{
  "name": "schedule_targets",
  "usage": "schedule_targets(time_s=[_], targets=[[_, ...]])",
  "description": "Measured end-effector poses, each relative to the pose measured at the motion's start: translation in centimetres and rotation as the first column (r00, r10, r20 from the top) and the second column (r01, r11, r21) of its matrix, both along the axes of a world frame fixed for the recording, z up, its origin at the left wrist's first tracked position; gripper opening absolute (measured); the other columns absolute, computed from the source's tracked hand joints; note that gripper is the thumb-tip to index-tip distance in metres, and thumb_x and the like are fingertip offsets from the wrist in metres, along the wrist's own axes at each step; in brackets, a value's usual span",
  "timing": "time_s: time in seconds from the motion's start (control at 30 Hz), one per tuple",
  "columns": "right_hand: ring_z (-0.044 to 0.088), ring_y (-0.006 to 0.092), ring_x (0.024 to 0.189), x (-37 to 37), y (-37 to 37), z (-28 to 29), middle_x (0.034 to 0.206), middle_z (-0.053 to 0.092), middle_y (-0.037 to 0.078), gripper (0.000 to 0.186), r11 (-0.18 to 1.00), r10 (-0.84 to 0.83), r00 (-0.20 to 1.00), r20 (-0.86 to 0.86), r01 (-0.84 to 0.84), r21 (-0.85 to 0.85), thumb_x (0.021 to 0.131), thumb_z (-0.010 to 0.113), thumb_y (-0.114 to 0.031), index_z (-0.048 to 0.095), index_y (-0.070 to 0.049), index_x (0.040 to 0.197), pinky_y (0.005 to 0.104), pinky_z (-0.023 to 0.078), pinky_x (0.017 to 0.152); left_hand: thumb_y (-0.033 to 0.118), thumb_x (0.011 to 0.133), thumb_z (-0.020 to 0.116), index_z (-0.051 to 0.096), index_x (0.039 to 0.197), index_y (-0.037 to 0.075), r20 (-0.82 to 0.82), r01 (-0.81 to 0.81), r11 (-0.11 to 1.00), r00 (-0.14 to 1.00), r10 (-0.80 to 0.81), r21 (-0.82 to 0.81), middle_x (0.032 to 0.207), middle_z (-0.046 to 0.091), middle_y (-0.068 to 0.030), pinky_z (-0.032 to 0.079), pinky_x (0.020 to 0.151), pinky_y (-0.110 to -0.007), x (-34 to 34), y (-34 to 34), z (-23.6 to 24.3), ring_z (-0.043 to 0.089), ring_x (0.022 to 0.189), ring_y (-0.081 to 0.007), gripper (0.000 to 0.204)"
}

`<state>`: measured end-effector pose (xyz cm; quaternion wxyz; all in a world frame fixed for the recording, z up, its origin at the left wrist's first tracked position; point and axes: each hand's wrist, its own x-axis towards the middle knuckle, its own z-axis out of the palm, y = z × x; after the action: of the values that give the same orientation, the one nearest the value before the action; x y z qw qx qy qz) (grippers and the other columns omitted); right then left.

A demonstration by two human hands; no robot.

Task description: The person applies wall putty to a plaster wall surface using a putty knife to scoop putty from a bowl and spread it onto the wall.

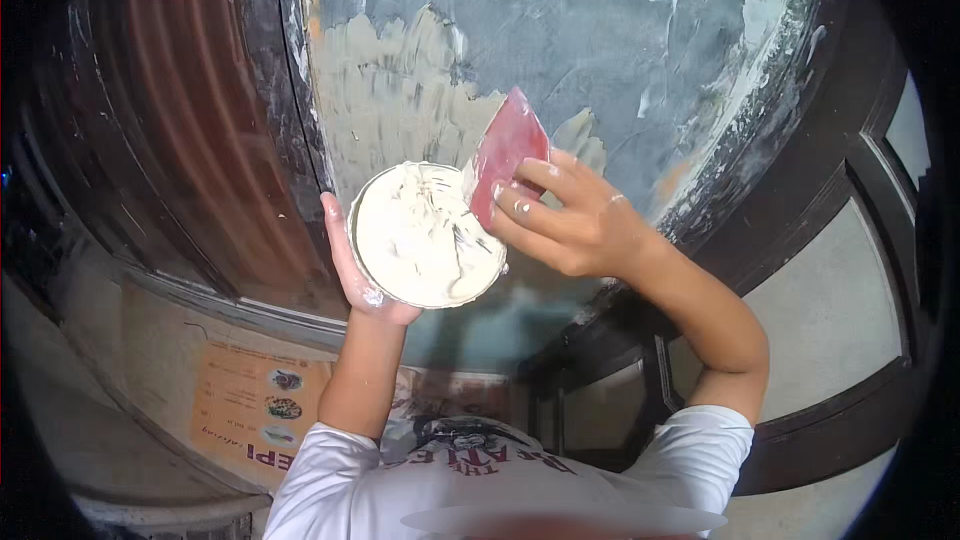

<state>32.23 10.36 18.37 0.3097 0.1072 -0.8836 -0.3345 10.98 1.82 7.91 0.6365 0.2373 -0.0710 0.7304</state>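
My left hand supports a shallow round dish from below, its thumb up along the left rim. A thick, creamy white putty fills the dish, its surface ridged and streaked. In my right hand is a flat red putty scraper, pinched between thumb and fingers. The scraper is tilted, and its lower left edge meets or overlaps the dish's right side. White smears mark my right fingers and the heel of my left hand. Beyond them is a grey surface with a streaky beige patch.
White smears line the grey surface's right edge. Reddish-brown vertical folds or slats rise at the left. Dark-framed pale panels stand at the right. An orange printed poster shows at lower left.
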Motion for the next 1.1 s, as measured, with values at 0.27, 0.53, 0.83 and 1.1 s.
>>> schedule_targets(time_s=[0.27, 0.53, 0.83, 1.1], targets=[[0.064, 0.0274, 0.096, -0.8, 0.1, 0.5, 0.102, 0.068, 0.004, 0.029, 1.0, 0.002, 0.991, -0.131, -0.006, -0.031, 0.072, 0.073, -0.014, 0.072, -0.007, 0.1, 0.0411, 0.053, 0.078, 0.074, 0.099, 0.038, 0.048, 0.147, -0.005, 0.006, 0.003, 0.999, 1.0, -0.004, 0.034, 0.146, 0.056, -0.0222, 0.046, 0.112, -0.051, -0.6, 0.6, -0.7, 0.058, 0.13, -0.0376, 0.092], [0.06, 0.0239, 0.09, -2.2, 1.5, 1.5, 0.103, 0.07, 0.0, 0.035, 0.978, -0.208, 0.941, -0.268, 0.204, -0.045, 0.072, 0.071, -0.01, 0.068, -0.012, 0.106, 0.0381, 0.042, 0.074, 0.079, 0.095, 0.038, 0.049, 0.147, -0.001, -0.002, -0.058, 0.997, 0.998, 0.058, -0.057, 0.147, 0.055, -0.0207, 0.044, 0.112, -0.053, -1.7, 1.4, -1.8, 0.056, 0.131, -0.0378, 0.097], [0.059, 0.0264, 0.098, -5.7, 9.2, 6.8, 0.107, 0.072, 0.002, 0.022, 0.925, -0.358, 0.801, -0.48, 0.233, -0.301, 0.091, 0.067, -0.012, 0.068, -0.014, 0.113, 0.0451, 0.034, 0.084, 0.079, 0.095, 0.039, 0.049, 0.147, -0.001, -0.012, -0.084, 0.994, 0.996, 0.084, -0.066, 0.147, 0.055, -0.0204, 0.045, 0.11, -0.056, -2.4, 1.3, -2.3, 0.056, 0.131, -0.0392, 0.096], [0.062, 0.0281, 0.1, -6.2, 11.3, 7.6, 0.105, 0.073, 0.004, 0.023, 0.884, -0.449, 0.741, -0.5, 0.287, -0.369, 0.093, 0.066, -0.019, 0.07, -0.013, 0.114, 0.0481, 0.036, 0.087, 0.079, 0.095, 0.039, 0.049, 0.148, 0.001, -0.02, -0.12, 0.987, 0.993, 0.118, -0.104, 0.147, 0.054, -0.0201, 0.044, 0.109, -0.061, -3.4, 1.2, -2.7, 0.055, 0.131, -0.0407, 0.095]])
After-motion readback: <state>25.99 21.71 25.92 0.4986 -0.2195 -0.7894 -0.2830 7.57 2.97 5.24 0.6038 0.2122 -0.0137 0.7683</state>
